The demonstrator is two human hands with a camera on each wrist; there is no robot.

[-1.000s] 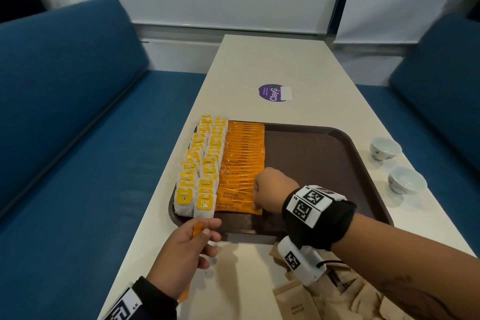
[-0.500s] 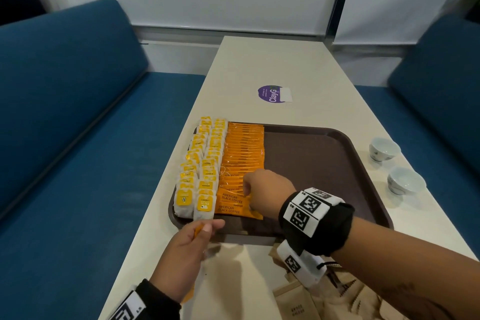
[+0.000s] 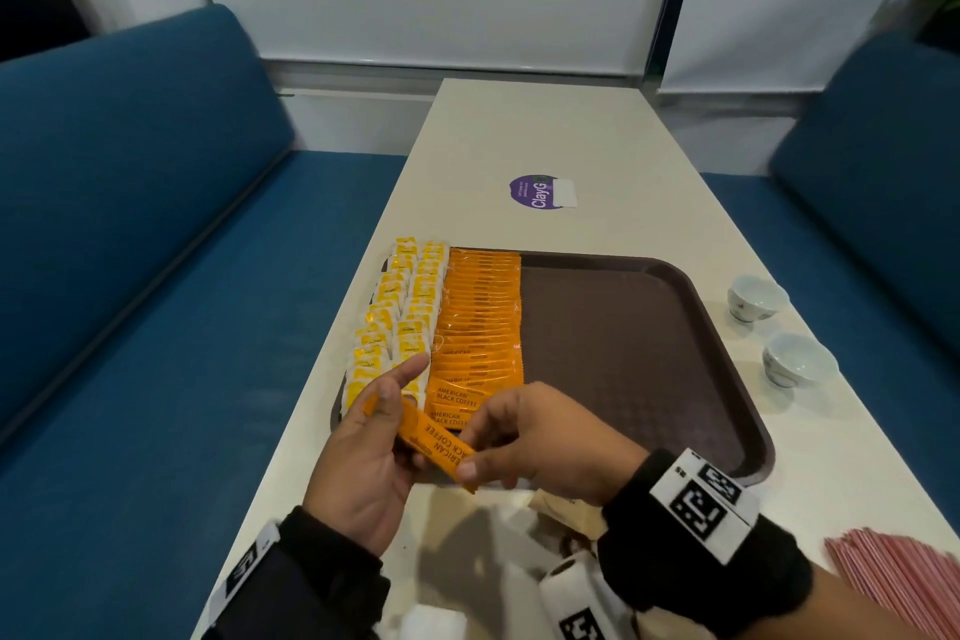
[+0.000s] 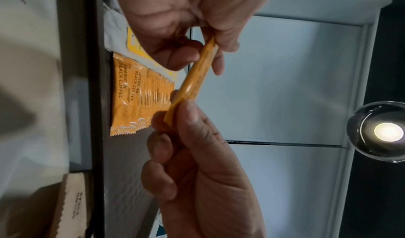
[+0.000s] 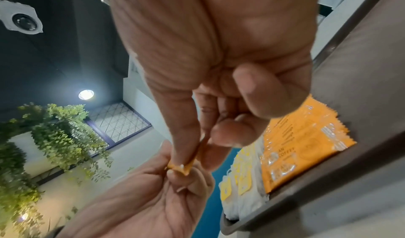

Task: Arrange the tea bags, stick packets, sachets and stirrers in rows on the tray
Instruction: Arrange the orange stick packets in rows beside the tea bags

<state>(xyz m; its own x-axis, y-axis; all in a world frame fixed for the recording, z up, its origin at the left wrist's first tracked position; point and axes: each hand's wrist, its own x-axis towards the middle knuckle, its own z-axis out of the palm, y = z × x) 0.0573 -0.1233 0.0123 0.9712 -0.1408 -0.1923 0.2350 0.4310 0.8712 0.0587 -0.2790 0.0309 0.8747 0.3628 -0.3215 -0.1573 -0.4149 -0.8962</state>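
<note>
Two hands on one orange stick packet (image 3: 435, 447) | left hand (image 3: 363, 463) pinches its 10 o'clock end | right hand (image 3: 540, 437) pinches its 4 o'clock end | packet held above tray (image 3: 649, 353) near edge, 6 o'clock of orange row (image 3: 480, 322)

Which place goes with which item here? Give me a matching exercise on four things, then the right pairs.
Things:
1. tea bags
2. orange stick packet
3. white cups
4. pink stirrers

Places:
A. on the table right of the tray
B. near right corner of the table
C. leftmost rows on the tray
D. pinched between the left hand and the right hand

Pairs: 1-C, 2-D, 3-A, 4-B
</note>
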